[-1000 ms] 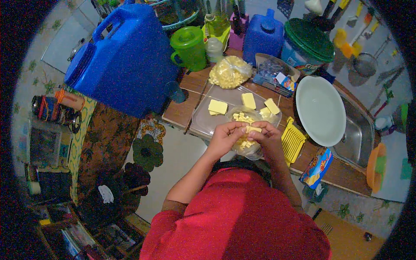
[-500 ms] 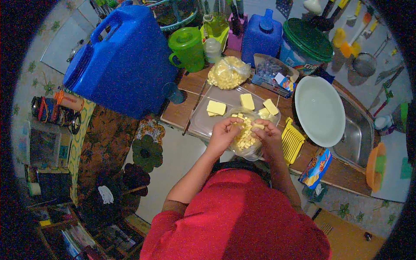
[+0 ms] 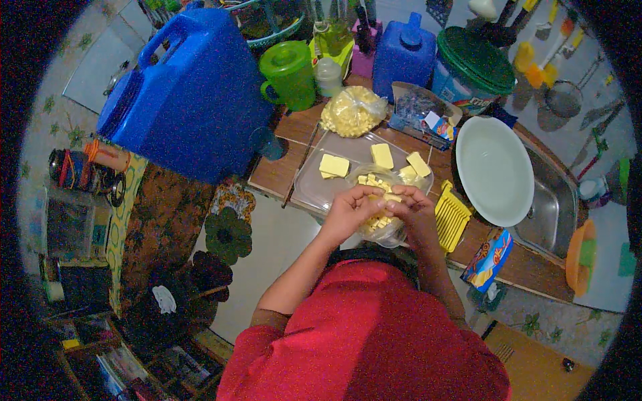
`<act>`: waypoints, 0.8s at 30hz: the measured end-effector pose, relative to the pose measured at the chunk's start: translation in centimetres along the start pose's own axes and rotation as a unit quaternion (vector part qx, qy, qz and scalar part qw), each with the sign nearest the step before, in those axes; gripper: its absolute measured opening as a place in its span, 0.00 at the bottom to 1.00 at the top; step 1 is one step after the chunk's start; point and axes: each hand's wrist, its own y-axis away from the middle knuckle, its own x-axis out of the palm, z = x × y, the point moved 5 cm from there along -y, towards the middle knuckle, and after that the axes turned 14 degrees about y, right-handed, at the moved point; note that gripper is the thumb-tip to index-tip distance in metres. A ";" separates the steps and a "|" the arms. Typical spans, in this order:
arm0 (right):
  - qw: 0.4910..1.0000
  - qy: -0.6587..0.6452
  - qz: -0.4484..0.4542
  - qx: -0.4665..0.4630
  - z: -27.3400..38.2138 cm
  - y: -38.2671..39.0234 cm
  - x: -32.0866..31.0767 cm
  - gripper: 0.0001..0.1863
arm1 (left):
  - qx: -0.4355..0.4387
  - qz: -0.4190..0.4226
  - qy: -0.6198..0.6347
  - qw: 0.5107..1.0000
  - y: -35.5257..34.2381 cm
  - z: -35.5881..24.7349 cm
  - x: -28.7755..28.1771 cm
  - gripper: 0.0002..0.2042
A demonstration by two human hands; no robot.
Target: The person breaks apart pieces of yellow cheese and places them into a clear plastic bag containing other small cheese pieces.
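Observation:
My two hands meet above an open clear plastic bag (image 3: 381,235) of small pale yellow cheese cubes (image 3: 370,181). Between their fingertips is a pale yellow cheese piece (image 3: 392,197), partly hidden. My left hand (image 3: 352,212) is closed, its thumb and fingers pinching at the piece. From the other side, my right hand (image 3: 414,211) also pinches it. Under the bag lies a clear plastic tray (image 3: 311,179). On the tray are cheese blocks: one group at the left (image 3: 334,166), one block in the middle (image 3: 382,156), another at the right (image 3: 418,164).
A tied bag of cheese cubes (image 3: 353,112) stands behind the tray. To the right are a yellow slotted rack (image 3: 452,217), a blue packet (image 3: 488,259) and a white oval basin (image 3: 495,172) over the sink (image 3: 550,207). A large blue jug (image 3: 194,93) stands left of a green pitcher (image 3: 288,75).
My left hand has moved right, toward my right hand. The fingertips, apart before, now come together at the cheese piece and cover more of the bag's cubes.

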 end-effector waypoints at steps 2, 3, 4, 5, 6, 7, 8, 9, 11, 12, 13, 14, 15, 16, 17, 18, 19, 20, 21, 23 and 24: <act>1.000 -0.005 0.016 0.004 -0.2 0.1 0.1 0.14 | 0.005 0.015 -0.011 1.000 0.1 -0.2 -0.1 0.13; 1.000 0.007 0.022 0.001 -0.4 0.1 -0.1 0.14 | 0.003 0.015 -0.039 0.999 0.2 -0.3 -0.1 0.13; 0.999 0.020 0.029 -0.002 -0.6 0.0 -0.1 0.14 | 0.001 0.015 -0.066 0.998 0.2 -0.4 -0.1 0.13; 0.999 0.020 0.029 -0.002 -0.8 0.0 -0.2 0.14 | 0.001 0.015 -0.066 0.998 0.2 -0.4 -0.2 0.13; 0.999 0.019 0.029 -0.007 -0.9 0.0 -0.1 0.14 | 0.000 0.013 -0.060 0.998 0.3 -0.4 -0.3 0.13; 0.999 0.018 0.028 -0.013 -0.9 0.0 -0.1 0.14 | -0.002 0.012 -0.054 0.998 0.3 -0.4 -0.3 0.13; 0.999 0.018 0.029 -0.013 -0.8 0.0 -0.1 0.14 | -0.002 0.012 -0.053 0.999 0.5 -0.5 -0.2 0.13; 0.999 0.016 0.029 -0.004 -0.8 0.1 0.0 0.14 | -0.007 0.017 -0.012 1.000 0.7 -1.2 0.4 0.13; 0.999 0.014 0.030 0.004 -0.5 0.2 0.2 0.13 | -0.012 0.021 0.029 0.999 0.9 -1.3 0.7 0.13; 0.999 -0.001 0.033 0.005 -0.3 0.2 0.4 0.13 | 0.011 0.017 0.003 1.000 0.9 -1.3 0.5 0.13; 0.999 -0.017 0.035 0.006 -0.1 0.3 0.6 0.13 | 0.033 0.013 -0.023 0.999 0.9 -1.4 0.4 0.12; 0.999 -0.016 0.036 0.005 0.1 0.4 0.7 0.13 | 0.034 0.012 -0.023 0.999 0.9 -1.4 0.3 0.12; 0.999 -0.012 0.036 0.011 0.2 0.4 0.7 0.13 | 0.038 0.011 -0.039 0.998 0.9 -1.5 0.3 0.12; 0.999 -0.009 0.037 0.016 0.3 0.4 0.8 0.13 | 0.042 0.011 -0.056 0.998 0.9 -1.6 0.3 0.12; 0.999 -0.008 0.037 0.016 0.5 0.5 0.8 0.13 | 0.042 0.011 -0.056 0.998 0.9 -1.4 0.3 0.12; 0.999 -0.011 0.033 0.025 0.5 0.6 0.8 0.13 | 0.047 -0.003 -0.047 0.998 0.8 -1.3 0.3 0.11; 0.999 -0.014 0.029 0.034 0.5 0.6 0.8 0.13 | 0.051 -0.016 -0.038 0.998 0.7 -1.2 0.2 0.11; 0.999 -0.014 0.029 0.034 0.2 0.5 0.7 0.13 | 0.051 -0.016 -0.038 0.998 0.7 -1.3 0.3 0.11; 0.999 -0.010 0.029 0.031 -0.1 0.3 0.5 0.13 | 0.039 -0.042 -0.030 0.998 0.8 -1.4 0.2 0.10; 0.999 -0.007 0.029 0.028 -0.6 0.1 0.1 0.13 | 0.027 -0.066 -0.023 0.997 0.6 -1.2 0.1 0.09; 0.999 -0.007 0.025 0.027 -0.8 0.0 -0.1 0.13 | 0.042 -0.071 -0.025 0.996 0.5 -1.0 -0.2 0.09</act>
